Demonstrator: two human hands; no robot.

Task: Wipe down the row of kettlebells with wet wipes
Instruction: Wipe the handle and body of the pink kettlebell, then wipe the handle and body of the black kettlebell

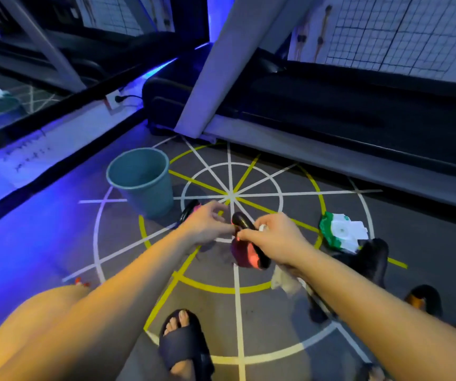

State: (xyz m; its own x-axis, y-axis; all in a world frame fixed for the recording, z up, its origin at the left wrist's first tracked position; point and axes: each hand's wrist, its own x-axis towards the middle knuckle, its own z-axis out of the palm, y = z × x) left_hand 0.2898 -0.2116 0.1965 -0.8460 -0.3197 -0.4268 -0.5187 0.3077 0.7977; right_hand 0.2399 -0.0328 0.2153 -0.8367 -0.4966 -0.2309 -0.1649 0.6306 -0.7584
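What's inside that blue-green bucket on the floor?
Only the bucket's smooth inner wall shows, with nothing lying against it. Its bottom is hidden behind the near rim, so I cannot tell whether any used wipes are down there.

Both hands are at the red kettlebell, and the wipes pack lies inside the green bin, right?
No: the head view shows the wipes pack lying on the floor right of the red kettlebell, not in the green bin.

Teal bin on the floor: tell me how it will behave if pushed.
Probably light: the teal bin looks like thin plastic and seems empty. Its base is narrower than its rim, so a high push might tip it.
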